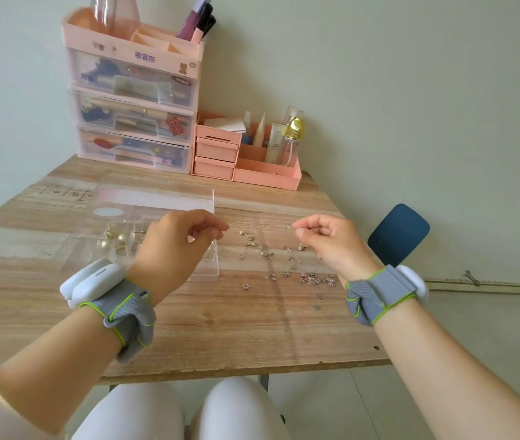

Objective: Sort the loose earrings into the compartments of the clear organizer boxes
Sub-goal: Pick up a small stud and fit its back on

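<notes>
Loose earrings: small silver studs (284, 265) are lying scattered on the wooden tabletop (220, 328), just right of the clear plastic organizer box (157, 198).
Left hand: the left hand (173, 246) is hovering over the box, fingers curled; whether they are pinching anything, I cannot tell.
Right hand: the right hand (331, 242) is pinching a thin silver earring (288, 226), post pointing left toward the box.
</notes>
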